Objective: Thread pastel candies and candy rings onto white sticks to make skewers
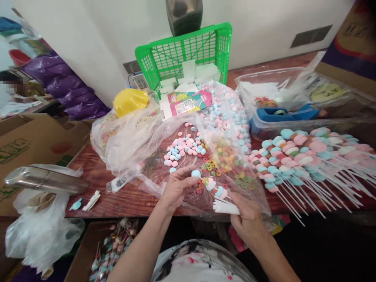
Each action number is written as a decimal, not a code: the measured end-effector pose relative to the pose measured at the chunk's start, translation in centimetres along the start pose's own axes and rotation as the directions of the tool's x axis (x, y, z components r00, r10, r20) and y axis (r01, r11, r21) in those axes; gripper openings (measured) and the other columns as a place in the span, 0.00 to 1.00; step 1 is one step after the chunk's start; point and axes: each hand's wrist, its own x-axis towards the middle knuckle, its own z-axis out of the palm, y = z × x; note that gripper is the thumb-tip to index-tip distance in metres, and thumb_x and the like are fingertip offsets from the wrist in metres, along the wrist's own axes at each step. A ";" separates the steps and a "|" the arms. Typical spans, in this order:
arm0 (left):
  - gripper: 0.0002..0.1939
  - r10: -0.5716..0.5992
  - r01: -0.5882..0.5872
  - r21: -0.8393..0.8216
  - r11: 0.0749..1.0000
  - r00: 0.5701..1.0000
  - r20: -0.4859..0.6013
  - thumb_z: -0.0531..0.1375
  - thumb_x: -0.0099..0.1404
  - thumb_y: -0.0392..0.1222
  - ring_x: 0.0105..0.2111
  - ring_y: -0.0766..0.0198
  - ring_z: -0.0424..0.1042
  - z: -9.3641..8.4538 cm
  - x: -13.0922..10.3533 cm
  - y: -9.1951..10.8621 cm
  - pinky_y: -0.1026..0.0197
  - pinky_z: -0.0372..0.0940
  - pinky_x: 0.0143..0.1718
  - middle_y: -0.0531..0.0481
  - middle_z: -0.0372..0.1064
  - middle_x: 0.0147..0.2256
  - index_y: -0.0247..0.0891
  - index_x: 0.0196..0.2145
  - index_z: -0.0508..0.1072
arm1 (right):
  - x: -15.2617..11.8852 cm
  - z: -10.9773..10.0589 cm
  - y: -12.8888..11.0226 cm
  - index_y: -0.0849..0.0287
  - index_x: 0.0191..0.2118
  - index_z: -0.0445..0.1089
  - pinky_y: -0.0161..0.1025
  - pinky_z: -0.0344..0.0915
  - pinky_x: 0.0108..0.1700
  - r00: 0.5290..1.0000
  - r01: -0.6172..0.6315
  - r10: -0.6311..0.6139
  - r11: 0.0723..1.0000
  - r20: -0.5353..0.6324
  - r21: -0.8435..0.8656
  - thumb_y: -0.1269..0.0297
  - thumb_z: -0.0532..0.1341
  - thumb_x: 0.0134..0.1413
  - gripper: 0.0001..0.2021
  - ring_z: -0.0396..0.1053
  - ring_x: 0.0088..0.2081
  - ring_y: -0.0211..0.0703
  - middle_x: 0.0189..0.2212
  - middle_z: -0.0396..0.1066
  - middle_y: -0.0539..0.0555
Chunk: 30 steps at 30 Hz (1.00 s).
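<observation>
My left hand (178,187) pinches a pale blue marshmallow (196,173) between thumb and fingertips. It is close to the tip of a skewer strung with pink, white and blue marshmallows (219,190). That skewer is in my closed right hand (248,215), along with a bundle of white sticks (225,206). Beneath both hands lies a clear plastic sheet or bag. On it are loose pink and blue marshmallows (183,147) and small coloured rings (212,167), which look like cereal or candy.
Finished-looking marshmallow skewers (311,152) are piled at the right. Behind them stands a clear tub (293,123) with a blue tape dispenser (282,113). A green basket (183,55) is at the back. A steel flask (48,182) lies left, above an open box of wrapped sweets (113,244).
</observation>
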 end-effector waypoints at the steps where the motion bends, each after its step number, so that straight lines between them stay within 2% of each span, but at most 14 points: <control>1: 0.20 0.005 -0.005 -0.008 1.000 1.000 -0.007 0.73 0.39 0.32 0.25 0.68 0.73 0.1 0.1 0.0 0.68 0.68 0.25 0.49 0.78 0.30 0.35 0.35 0.80 | 0.0 -0.1 -0.1 0.60 0.47 0.68 0.38 0.73 0.35 1.000 0.003 -0.003 1.000 0.006 0.003 0.82 0.49 0.43 0.25 0.76 0.35 0.44 0.34 0.77 0.55; 5: 0.21 -0.008 0.008 -0.045 0.999 1.000 -0.003 0.73 0.39 0.32 0.26 0.69 0.74 0.3 0.4 -0.2 0.69 0.68 0.27 0.50 0.78 0.30 0.36 0.35 0.80 | 0.0 -0.3 -0.2 0.59 0.47 0.68 0.39 0.73 0.34 0.998 -0.029 0.027 0.999 0.059 0.030 0.82 0.49 0.44 0.24 0.76 0.34 0.45 0.35 0.76 0.56; 9: 0.21 -0.023 0.023 -0.067 0.997 1.000 0.014 0.73 0.43 0.35 0.28 0.68 0.75 0.6 0.4 -0.5 0.68 0.70 0.31 0.48 0.78 0.32 0.35 0.38 0.79 | 0.0 -0.3 -0.1 0.60 0.50 0.68 0.41 0.74 0.38 0.999 -0.013 0.013 1.000 0.032 0.018 0.82 0.49 0.43 0.26 0.77 0.37 0.46 0.36 0.76 0.57; 12: 0.20 0.024 -0.023 -0.069 0.997 1.000 0.011 0.72 0.46 0.38 0.30 0.66 0.76 0.9 0.5 -0.7 0.66 0.70 0.33 0.47 0.79 0.33 0.36 0.39 0.78 | -0.2 -0.2 0.0 0.60 0.51 0.68 0.41 0.74 0.38 1.000 0.002 -0.002 0.999 -0.008 -0.033 0.82 0.50 0.43 0.27 0.77 0.38 0.47 0.37 0.77 0.57; 17: 0.22 0.115 -0.115 -0.027 0.993 0.993 -0.002 0.71 0.50 0.42 0.32 0.63 0.77 1.5 0.5 -1.2 0.62 0.71 0.36 0.46 0.78 0.35 0.36 0.43 0.77 | -0.3 0.0 0.2 0.61 0.48 0.68 0.43 0.75 0.38 1.000 0.001 0.001 0.993 0.019 -0.120 0.82 0.50 0.44 0.25 0.77 0.38 0.49 0.37 0.77 0.58; 25: 0.21 0.116 -0.115 0.013 0.993 0.993 -0.034 0.70 0.50 0.43 0.35 0.60 0.78 2.1 0.2 -1.7 0.63 0.70 0.35 0.46 0.78 0.36 0.37 0.43 0.77 | -0.2 0.0 0.2 0.62 0.50 0.68 0.41 0.75 0.36 0.999 0.006 -0.010 0.991 -0.030 -0.132 0.82 0.50 0.43 0.26 0.77 0.36 0.49 0.36 0.77 0.59; 30: 0.21 0.153 -0.153 -0.006 0.988 0.987 -0.056 0.71 0.49 0.43 0.35 0.61 0.78 2.1 0.2 -2.2 0.61 0.71 0.38 0.48 0.78 0.38 0.39 0.42 0.77 | -0.3 0.1 0.2 0.61 0.49 0.68 0.41 0.74 0.35 1.000 -0.022 0.021 0.995 -0.008 -0.102 0.82 0.50 0.40 0.27 0.77 0.35 0.48 0.36 0.77 0.58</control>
